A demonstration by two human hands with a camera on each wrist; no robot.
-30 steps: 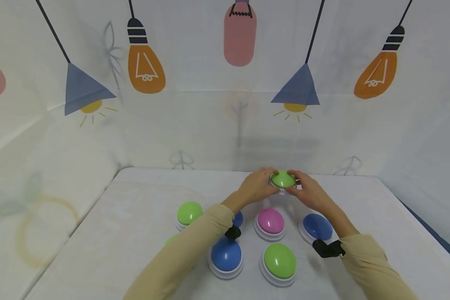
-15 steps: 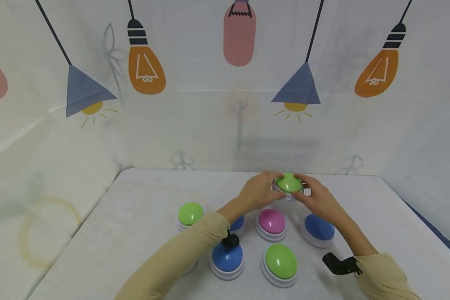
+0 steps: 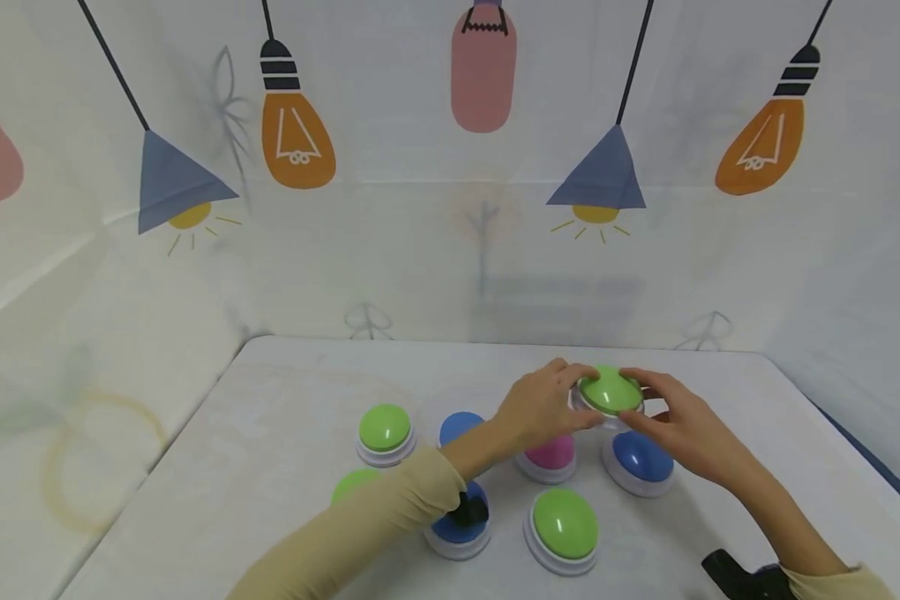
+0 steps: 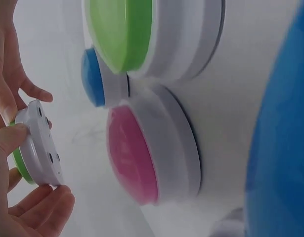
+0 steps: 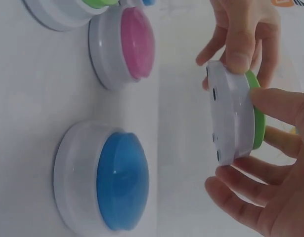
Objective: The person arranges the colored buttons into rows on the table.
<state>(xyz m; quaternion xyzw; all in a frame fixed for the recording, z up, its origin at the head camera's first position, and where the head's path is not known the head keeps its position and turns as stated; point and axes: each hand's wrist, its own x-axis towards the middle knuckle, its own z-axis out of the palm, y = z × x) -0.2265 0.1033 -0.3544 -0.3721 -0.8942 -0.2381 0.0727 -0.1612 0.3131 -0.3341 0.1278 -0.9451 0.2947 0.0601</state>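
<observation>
Both hands hold a round push button with a green dome and a white base, raised off the table. My left hand grips its left side with thumb and fingers. On the opposite side, my right hand pinches the rim. The wrist views show its white underside with small dark feet, the base standing clear of the surface. Beneath the hands sit a pink button, partly covered by the left hand, and a blue button. In the left wrist view the pink button is large and near.
More dome buttons stand on the white table: a green one at the front, another green one at left, and blue ones, some partly behind the left sleeve. A white curtain printed with lamps hangs behind.
The green button in both hands has moved right and toward me, from near the table's back edge to above the blue button. The right forearm has shifted right.
</observation>
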